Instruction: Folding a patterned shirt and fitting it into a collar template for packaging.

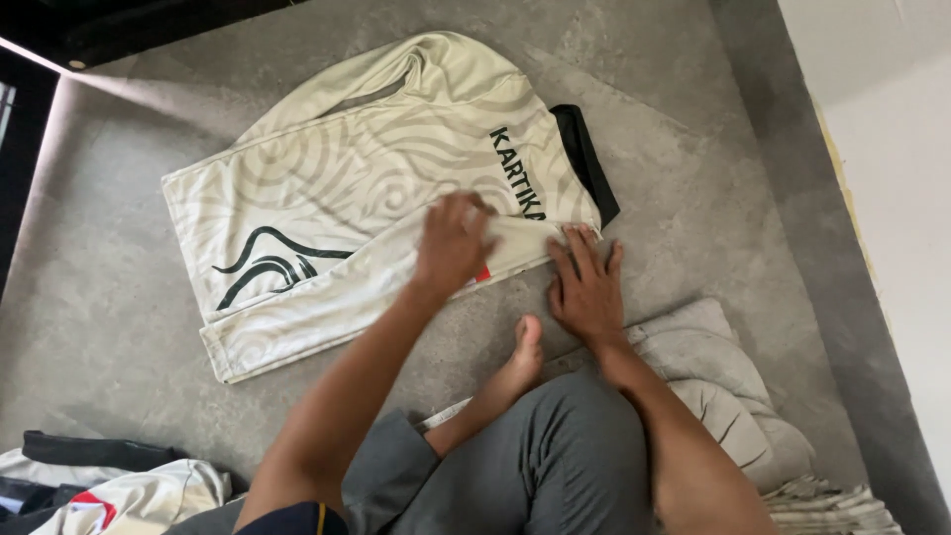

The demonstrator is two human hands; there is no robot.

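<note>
one cream shirt lies on the floor, long axis slanting lower-left to upper-right, collar upper-right — left hand and right hand press flat, open.

A cream long-sleeved jersey with pale swirl patterning, black lettering and a black collar lies flat on the grey stone floor; one sleeve is folded across its lower edge; the left hand presses palm-down on that sleeve, fingers bent; the right hand lies flat just beside it, fingertips touching the jersey's edge; a bare foot rests on the floor between the forearms; a grey cushion sits near the right arm; a heap of white, red and black clothes lies at lower left.
</note>
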